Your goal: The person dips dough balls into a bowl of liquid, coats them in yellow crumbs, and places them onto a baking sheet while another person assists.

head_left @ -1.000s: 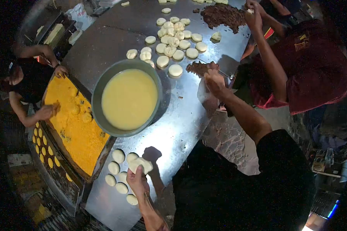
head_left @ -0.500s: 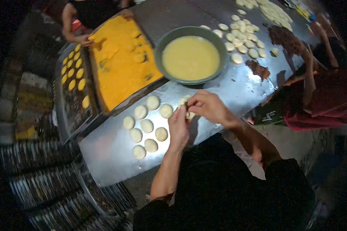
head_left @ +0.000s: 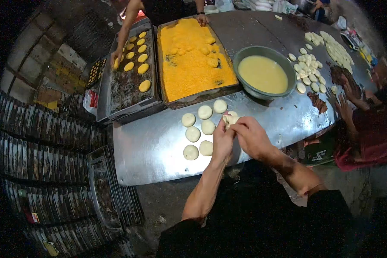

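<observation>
Both my hands are together over the metal table's near part. My left hand (head_left: pixel 222 142) is closed around a piece of pale dough (head_left: pixel 231 119), with its thumb and fingertips at the top. My right hand (head_left: pixel 254 138) pinches the same dough from the other side. The dough's lower part is hidden by my fingers. Just left of my hands, several round, flattened dough balls (head_left: pixel 192 134) lie in loose rows. Beyond my hands stands a green basin (head_left: pixel 241 79) of pale yellow liquid.
Left of the basin, a tray of orange-yellow crumbs (head_left: pixel 189 86) adjoins a dark baking tray (head_left: pixel 124 92) with coated pieces. A person's hand (head_left: pixel 116 58) is over it. Dough pieces (head_left: pixel 307 69) and brown filling (head_left: pixel 318 103) lie right, near another person's hands (head_left: pixel 346 107). Stacked trays (head_left: pixel 51 150) stand left.
My view has swung left, so the table appears further right. My hands still work the dough together. The person across has moved a hand from the crumb tray to the baking tray.
</observation>
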A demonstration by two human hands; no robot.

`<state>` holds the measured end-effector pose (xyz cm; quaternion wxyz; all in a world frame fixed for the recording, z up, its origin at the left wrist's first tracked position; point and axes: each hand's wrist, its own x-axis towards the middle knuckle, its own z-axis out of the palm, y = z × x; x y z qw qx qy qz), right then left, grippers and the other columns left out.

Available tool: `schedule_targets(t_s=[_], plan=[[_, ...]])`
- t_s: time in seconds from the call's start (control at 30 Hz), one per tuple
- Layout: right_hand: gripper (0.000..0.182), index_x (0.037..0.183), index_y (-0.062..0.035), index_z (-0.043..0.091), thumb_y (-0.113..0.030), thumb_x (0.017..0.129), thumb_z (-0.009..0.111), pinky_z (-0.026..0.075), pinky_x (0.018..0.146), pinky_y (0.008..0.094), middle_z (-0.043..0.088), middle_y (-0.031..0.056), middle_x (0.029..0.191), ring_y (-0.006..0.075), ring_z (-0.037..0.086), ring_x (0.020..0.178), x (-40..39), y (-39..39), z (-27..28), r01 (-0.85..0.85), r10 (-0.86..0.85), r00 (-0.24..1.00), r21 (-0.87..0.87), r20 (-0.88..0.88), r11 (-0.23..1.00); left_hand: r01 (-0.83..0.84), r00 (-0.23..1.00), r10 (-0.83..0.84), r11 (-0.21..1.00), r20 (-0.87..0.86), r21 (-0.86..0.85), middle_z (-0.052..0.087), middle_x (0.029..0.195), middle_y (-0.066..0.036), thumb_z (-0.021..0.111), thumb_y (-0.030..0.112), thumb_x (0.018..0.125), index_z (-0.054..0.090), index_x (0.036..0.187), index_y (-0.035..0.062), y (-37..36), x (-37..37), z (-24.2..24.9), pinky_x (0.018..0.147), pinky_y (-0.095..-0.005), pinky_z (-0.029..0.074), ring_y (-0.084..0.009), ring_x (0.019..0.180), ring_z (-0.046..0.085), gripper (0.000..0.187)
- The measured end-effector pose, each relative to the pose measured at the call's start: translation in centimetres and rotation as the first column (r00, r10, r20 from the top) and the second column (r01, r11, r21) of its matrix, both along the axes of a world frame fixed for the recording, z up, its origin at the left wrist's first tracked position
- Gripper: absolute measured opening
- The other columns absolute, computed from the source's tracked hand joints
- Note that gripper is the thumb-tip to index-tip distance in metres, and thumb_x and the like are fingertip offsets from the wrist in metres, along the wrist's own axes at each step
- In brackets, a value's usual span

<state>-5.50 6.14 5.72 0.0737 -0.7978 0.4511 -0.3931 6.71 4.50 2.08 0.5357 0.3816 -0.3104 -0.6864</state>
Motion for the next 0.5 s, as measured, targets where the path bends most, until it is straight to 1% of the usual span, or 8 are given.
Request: schedule_targets(t_s=[0.07, 0.13, 0.2, 0.27, 0.3, 0.33, 0.4, 0.5], plan=[[0.024, 0.094, -0.0041, 0.061, -0.005, 0.07, 0.065, 0.049, 0.076, 0.0384, 0.056, 0.0112, 0.099, 0.0299, 0.055, 0.092, -0.2, 0.9, 1.1, 0.037, -0.034, 0.995, 0.022, -0.093, 0.999, 0.075, 0.997, -0.074, 0.997, 0.012, -0.035, 0.058, 0.114, -0.01, 0.045, 0.007, 0.095, 0.042, 0.133, -0.0013, 1.2, 0.0, 1.7, 0.073, -0.0249, 0.053, -0.0143, 0.09, 0.061, 0.039], [0.028, 0.096, -0.0033, 0.061, -0.005, 0.069, 0.065, 0.049, 0.077, 0.0374, 0.057, 0.0102, 0.098, 0.0297, 0.055, 0.09, -1.1, 0.1, 3.2, -0.094, 0.093, 0.989, -0.006, -0.113, 0.996, 0.179, 0.906, -0.097, 0.97, 0.412, -0.164, 0.051, 0.125, -0.017, 0.042, 0.005, 0.096, 0.023, 0.142, -0.0024, 3.2, 0.9, 3.6, 0.082, -0.0304, 0.05, -0.0179, 0.099, 0.057, 0.051], [0.027, 0.098, -0.0038, 0.06, -0.006, 0.072, 0.064, 0.049, 0.076, 0.0371, 0.059, 0.0112, 0.097, 0.0301, 0.056, 0.089, -1.4, -0.8, 4.9, -0.159, 0.158, 0.985, 0.003, -0.073, 0.987, 0.091, 0.909, 0.018, 0.967, 0.417, -0.24, 0.055, 0.12, -0.018, 0.042, 0.008, 0.096, 0.033, 0.138, -0.0038, 3.5, 1.5, 4.5, 0.085, -0.0322, 0.047, -0.0206, 0.096, 0.058, 0.045], [0.025, 0.098, -0.0006, 0.059, -0.006, 0.075, 0.065, 0.048, 0.068, 0.0323, 0.059, 0.0134, 0.098, 0.0235, 0.058, 0.08, -1.1, -1.4, 6.9, -0.194, 0.121, 0.976, 0.483, 0.179, 0.854, 0.122, 0.699, 0.363, 0.789, 0.616, -0.603, 0.06, 0.112, -0.018, 0.041, 0.009, 0.097, 0.05, 0.126, -0.0039, 2.2, 2.6, 3.9, 0.082, -0.0325, 0.047, -0.0215, 0.095, 0.059, 0.033], [0.027, 0.101, -0.0021, 0.059, -0.008, 0.075, 0.067, 0.047, 0.062, 0.0294, 0.059, 0.0121, 0.095, 0.0193, 0.059, 0.076, -1.2, -2.1, 7.6, -0.207, 0.056, 0.957, 0.532, 0.286, 0.821, 0.078, 0.677, 0.46, 0.731, 0.574, -0.678, 0.063, 0.104, -0.016, 0.04, 0.012, 0.097, 0.061, 0.107, -0.0044, 1.2, 2.3, 4.5, 0.075, -0.0321, 0.048, -0.0207, 0.09, 0.06, 0.029], [0.027, 0.101, -0.0021, 0.059, -0.008, 0.075, 0.067, 0.047, 0.062, 0.0294, 0.059, 0.0121, 0.095, 0.0193, 0.059, 0.076, -1.2, -2.9, 7.8, -0.213, 0.062, 0.956, 0.534, 0.287, 0.818, 0.073, 0.673, 0.463, 0.734, 0.577, -0.675, 0.063, 0.104, -0.016, 0.04, 0.012, 0.097, 0.061, 0.107, -0.0044, 0.1, 1.9, 4.6, 0.075, -0.0321, 0.048, -0.0207, 0.09, 0.06, 0.029], [0.03, 0.104, -0.0037, 0.059, -0.006, 0.076, 0.067, 0.049, 0.065, 0.0311, 0.058, 0.0109, 0.09, 0.0193, 0.06, 0.08, -1.2, -4.4, 7.9, -0.159, 0.125, 0.977, 0.198, 0.173, 0.967, 0.021, 0.767, 0.386, 0.783, 0.513, -0.622, 0.063, 0.097, -0.014, 0.039, 0.016, 0.098, 0.06, 0.095, -0.0055, -1.9, 1.2, 4.4, 0.067, -0.0293, 0.046, -0.017, 0.078, 0.058, 0.03], [0.031, 0.106, -0.0034, 0.058, -0.004, 0.076, 0.065, 0.05, 0.071, 0.0365, 0.056, 0.0121, 0.089, 0.0247, 0.061, 0.083, -1.2, -5.0, 4.8, -0.16, 0.152, 0.986, 0.118, 0.072, 0.98, -0.115, 0.844, 0.307, 0.904, 0.439, -0.411, 0.059, 0.076, -0.008, 0.036, 0.026, 0.1, 0.06, 0.084, -0.0021, -3.4, -0.7, 4.3, 0.059, -0.0277, 0.042, -0.0131, 0.067, 0.053, 0.04]])
